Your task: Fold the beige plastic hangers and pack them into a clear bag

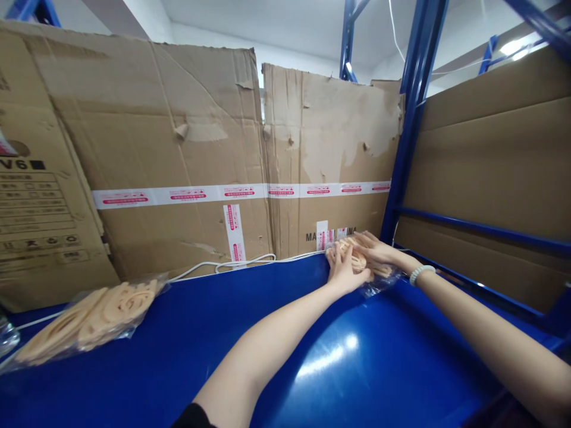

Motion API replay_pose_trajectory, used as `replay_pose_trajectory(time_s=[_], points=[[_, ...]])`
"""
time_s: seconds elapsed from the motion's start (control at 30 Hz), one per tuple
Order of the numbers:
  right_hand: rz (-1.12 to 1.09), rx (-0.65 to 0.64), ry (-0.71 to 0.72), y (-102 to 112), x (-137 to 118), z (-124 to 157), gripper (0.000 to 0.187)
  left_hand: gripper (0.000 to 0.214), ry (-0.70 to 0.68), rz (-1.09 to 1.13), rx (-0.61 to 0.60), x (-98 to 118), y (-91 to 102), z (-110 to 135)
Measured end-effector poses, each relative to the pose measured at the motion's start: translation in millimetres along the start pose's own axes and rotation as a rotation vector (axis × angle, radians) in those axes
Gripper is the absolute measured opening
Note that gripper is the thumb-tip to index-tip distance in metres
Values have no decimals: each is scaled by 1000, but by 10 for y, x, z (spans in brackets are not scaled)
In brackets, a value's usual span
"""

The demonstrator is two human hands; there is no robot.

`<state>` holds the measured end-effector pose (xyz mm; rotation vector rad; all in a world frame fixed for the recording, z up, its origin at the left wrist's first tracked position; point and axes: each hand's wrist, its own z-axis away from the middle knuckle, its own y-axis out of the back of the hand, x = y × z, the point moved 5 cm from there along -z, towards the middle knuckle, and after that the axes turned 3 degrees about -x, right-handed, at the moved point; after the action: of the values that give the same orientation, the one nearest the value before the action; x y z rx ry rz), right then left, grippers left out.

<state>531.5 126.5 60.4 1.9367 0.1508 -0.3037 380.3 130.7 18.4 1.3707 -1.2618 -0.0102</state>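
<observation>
At the back right of the blue shelf point(250, 333), a clear plastic bag of flat beige cut-out pieces point(382, 271) lies against the cardboard. My left hand point(344, 274) grips its near left side, thumb and fingers bent around the pieces. From the right, my right hand point(373, 248) reaches over the same bag with its fingers curled on the top; part of its grip is hidden. A pale beaded bracelet circles my right wrist. Another clear bag of similar beige pieces point(118, 309) rests at the left, away from both hands.
Tall cardboard sheets point(187, 148) with white and red tape stand along the back. A white cable point(245, 261) runs along the shelf's rear edge. A blue metal post point(413, 101) and rail point(482, 229) frame the right side, beside more cardboard point(495, 160).
</observation>
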Motion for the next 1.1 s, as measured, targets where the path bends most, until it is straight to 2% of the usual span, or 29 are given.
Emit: replay_pose_trajectory(time_s=[0.1,0.17,0.27,0.33,0.4,0.47,0.5,0.57,0.67,0.77,0.83,0.93,1.0,1.1], points=[[-65,121,-39,116,-77,93,54,79,-24,11,6,1,237,235],[-127,226,-6,195,-264,168,55,79,-34,6,-13,-38,445,496],[-257,340,124,230,-766,289,45,67,-69,-34,-26,-144,857,999],[-361,325,230,147,-1209,368,35,59,-96,-75,-16,-245,1184,1348],[-471,243,332,-26,-1695,447,22,53,-95,-133,43,-387,1551,1666],[-581,115,411,-269,-2187,517,13,42,-103,-339,194,-539,1962,1949],[-635,32,443,-408,-2432,542,11,35,-66,-450,282,-637,2175,2077],[-741,-135,475,-689,-2907,554,12,29,32,-535,390,-866,2579,2296],[-886,-357,411,-1071,-3559,451,8,23,230,-650,507,-1226,3152,2568],[-990,-586,265,-1406,-4118,276,25,19,480,-730,577,-1582,3613,2811],[-1039,-718,165,-1596,-4406,173,31,27,664,-744,618,-1806,3823,2971],[-1095,-875,42,-1836,-4687,77,33,34,894,-698,604,-2097,3966,3157],[-1126,-965,-23,-1968,-4797,53,33,33,981,-656,572,-2233,3989,3223],[-1178,-1076,-102,-2108,-4911,62,33,33,1039,-613,546,-2345,3982,3252]])
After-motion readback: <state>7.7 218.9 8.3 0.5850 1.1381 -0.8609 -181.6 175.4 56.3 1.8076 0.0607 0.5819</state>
